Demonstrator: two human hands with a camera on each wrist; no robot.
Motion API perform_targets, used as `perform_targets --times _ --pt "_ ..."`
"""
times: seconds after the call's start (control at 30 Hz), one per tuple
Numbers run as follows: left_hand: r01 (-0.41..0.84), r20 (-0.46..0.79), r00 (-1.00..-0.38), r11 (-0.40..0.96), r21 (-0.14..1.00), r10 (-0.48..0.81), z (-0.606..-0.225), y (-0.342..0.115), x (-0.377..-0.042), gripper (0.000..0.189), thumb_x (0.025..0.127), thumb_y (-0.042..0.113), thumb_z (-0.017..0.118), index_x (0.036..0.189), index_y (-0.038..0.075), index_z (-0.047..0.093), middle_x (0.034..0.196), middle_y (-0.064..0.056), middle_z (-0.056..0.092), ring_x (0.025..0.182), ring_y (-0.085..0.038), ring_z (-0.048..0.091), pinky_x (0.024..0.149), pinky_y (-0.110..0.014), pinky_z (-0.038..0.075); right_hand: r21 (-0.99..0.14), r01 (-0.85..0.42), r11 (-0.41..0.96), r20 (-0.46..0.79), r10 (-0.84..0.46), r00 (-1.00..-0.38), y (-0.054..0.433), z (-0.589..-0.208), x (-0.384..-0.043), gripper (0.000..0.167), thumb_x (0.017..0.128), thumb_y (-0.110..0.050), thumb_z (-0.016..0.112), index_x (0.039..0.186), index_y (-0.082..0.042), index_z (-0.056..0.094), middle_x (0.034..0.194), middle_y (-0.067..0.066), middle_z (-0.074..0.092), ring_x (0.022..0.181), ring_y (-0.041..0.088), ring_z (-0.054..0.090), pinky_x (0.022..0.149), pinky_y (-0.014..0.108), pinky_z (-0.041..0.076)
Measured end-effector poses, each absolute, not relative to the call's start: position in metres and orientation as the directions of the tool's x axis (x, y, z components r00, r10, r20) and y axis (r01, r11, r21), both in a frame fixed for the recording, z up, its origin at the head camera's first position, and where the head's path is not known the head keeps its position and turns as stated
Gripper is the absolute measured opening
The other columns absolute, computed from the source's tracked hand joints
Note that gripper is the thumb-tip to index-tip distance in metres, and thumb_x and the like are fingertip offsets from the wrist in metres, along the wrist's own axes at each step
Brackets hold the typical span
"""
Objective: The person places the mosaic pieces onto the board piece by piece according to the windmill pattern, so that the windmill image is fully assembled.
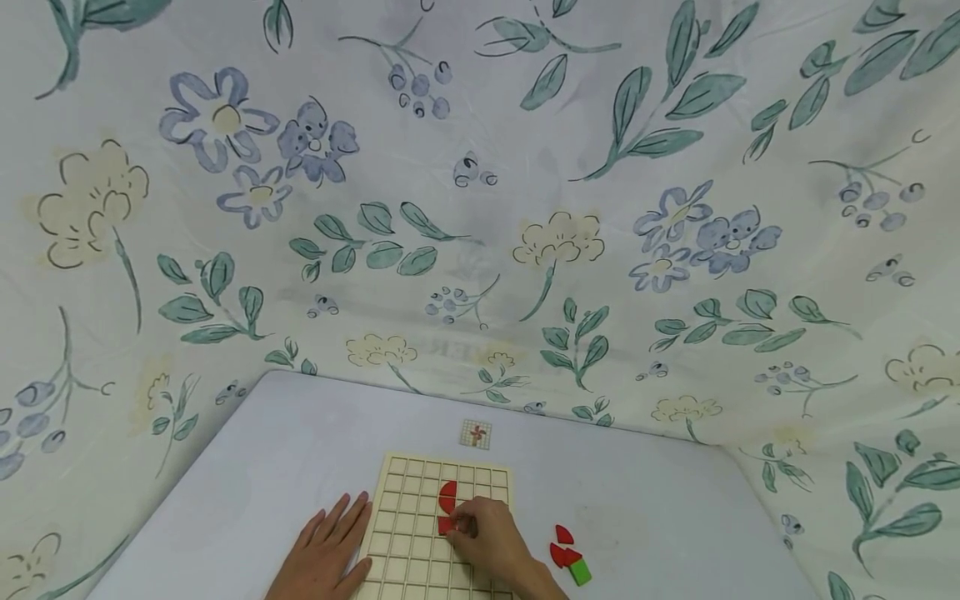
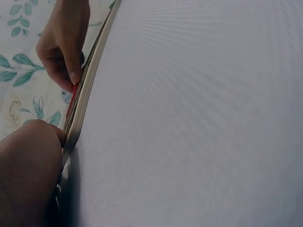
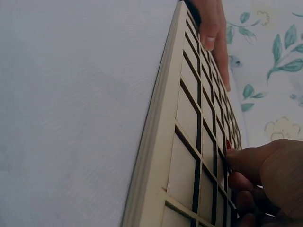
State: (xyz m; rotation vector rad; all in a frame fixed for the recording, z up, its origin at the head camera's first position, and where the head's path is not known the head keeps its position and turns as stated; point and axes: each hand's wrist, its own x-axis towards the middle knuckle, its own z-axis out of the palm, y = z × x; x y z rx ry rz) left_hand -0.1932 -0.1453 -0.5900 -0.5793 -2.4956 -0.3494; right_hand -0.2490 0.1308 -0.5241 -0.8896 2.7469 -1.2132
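Four pieces (image 1: 566,556) lie right of the board (image 1: 420,547), apart from its edge; left hand (image 1: 324,546), fingers straight, touches the left edge; right hand (image 1: 491,535) pinches a red square (image 1: 445,525) inside

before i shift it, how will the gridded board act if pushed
The gridded board looks stiff, given its straight, thick edge. Lying flat, it would probably slide rather than tip. Its raised grid might help hold the red pieces.

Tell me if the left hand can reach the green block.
Probably not easily: the board and the right hand lie between the left hand, at the board's left edge, and the green block.
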Motion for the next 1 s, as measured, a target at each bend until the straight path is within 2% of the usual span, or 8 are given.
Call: perform_targets --times 0.13,0.3,0.37,0.5,0.67,0.8,0.87,1.0 --pt "0.471 0.568 -0.757 0.872 0.133 0.323 -0.59 -0.146 -0.193 0.068 0.093 0.046 0.061 0.143 0.001 0.05 0.143 -0.015 0.051 0.148 -0.011 0.008 0.114 -0.027 -0.007 -0.665 -0.507 0.548 0.207 -0.517 -0.831 0.127 -0.523 -0.25 0.018 0.083 -0.009 0.079 0.1 -0.003 0.074 0.072 -0.015 0.053 0.063 -0.002 0.049 0.057 0.017 0.045" --pt "0.475 0.575 -0.751 0.87 0.129 0.325 -0.59 -0.146 -0.193 0.067 0.093 0.046 0.061 0.142 0.001 0.05 0.142 -0.015 0.052 0.148 -0.012 0.009 0.114 -0.027 -0.007 -0.46 -0.631 0.625 0.267 -0.58 -0.77 0.121 -0.521 -0.251 0.013 0.084 -0.013 0.078 0.096 -0.009 0.077 0.071 -0.014 0.05 0.064 -0.001 0.039 0.06 0.015 0.037" --pt "0.477 0.577 -0.749 0.869 0.129 0.326 -0.59 -0.145 -0.193 0.067 0.093 0.045 0.061 0.142 0.001 0.05 0.142 -0.015 0.052 0.148 -0.012 0.009 0.114 -0.027 -0.007 -0.423 -0.639 0.642 0.272 -0.583 -0.766 0.12 -0.52 -0.251 0.01 0.084 -0.013 0.078 0.093 -0.01 0.076 0.073 -0.013 0.052 0.065 -0.001 0.039 0.062 0.015 0.037" --pt "0.476 0.577 -0.749 0.87 0.127 0.326 -0.591 -0.145 -0.193 0.067 0.093 0.045 0.061 0.143 0.001 0.049 0.143 -0.015 0.051 0.148 -0.012 0.01 0.114 -0.028 -0.007 -0.547 -0.551 0.63 0.219 -0.527 -0.821 0.118 -0.519 -0.25 0.008 0.084 -0.01 0.078 0.088 -0.011 0.071 0.076 -0.012 0.055 0.069 -0.001 0.046 0.064 0.018 0.043" --pt "0.478 0.582 -0.744 0.87 0.122 0.327 -0.591 -0.145 -0.194 0.067 0.093 0.045 0.062 0.142 0.001 0.05 0.143 -0.015 0.051 0.148 -0.012 0.009 0.115 -0.028 -0.006 -0.757 -0.41 0.51 0.184 -0.435 -0.881 0.119 -0.519 -0.249 0.015 0.081 -0.004 0.079 0.078 -0.011 0.066 0.073 -0.011 0.06 0.068 0.001 0.057 0.065 0.023 0.05" --pt "0.479 0.587 -0.74 0.87 0.117 0.328 -0.592 -0.145 -0.194 0.068 0.093 0.045 0.062 0.143 0.002 0.049 0.143 -0.014 0.051 0.148 -0.011 0.007 0.115 -0.028 -0.006 -0.805 -0.386 0.45 0.205 -0.399 -0.894 0.123 -0.52 -0.248 0.008 0.084 -0.001 0.075 0.088 -0.006 0.072 0.069 -0.008 0.061 0.06 0.001 0.053 0.057 0.02 0.046" --pt "0.477 0.588 -0.74 0.872 0.115 0.327 -0.592 -0.145 -0.194 0.069 0.093 0.046 0.062 0.144 0.002 0.049 0.142 -0.014 0.052 0.148 -0.011 0.007 0.115 -0.028 -0.006 -0.812 -0.378 0.445 0.21 -0.382 -0.9 0.125 -0.521 -0.247 0.01 0.086 0.0 0.072 0.094 -0.005 0.073 0.07 -0.007 0.061 0.057 0.001 0.048 0.052 0.02 0.043" --pt "0.469 0.581 -0.747 0.875 0.118 0.323 -0.59 -0.145 -0.193 0.068 0.093 0.047 0.061 0.144 0.003 0.05 0.143 -0.013 0.052 0.148 -0.011 0.008 0.115 -0.028 -0.006 -0.813 -0.348 0.466 0.205 -0.33 -0.921 0.129 -0.523 -0.245 0.005 0.087 -0.003 0.073 0.09 -0.006 0.074 0.072 -0.008 0.063 0.059 0.001 0.05 0.053 0.02 0.044"
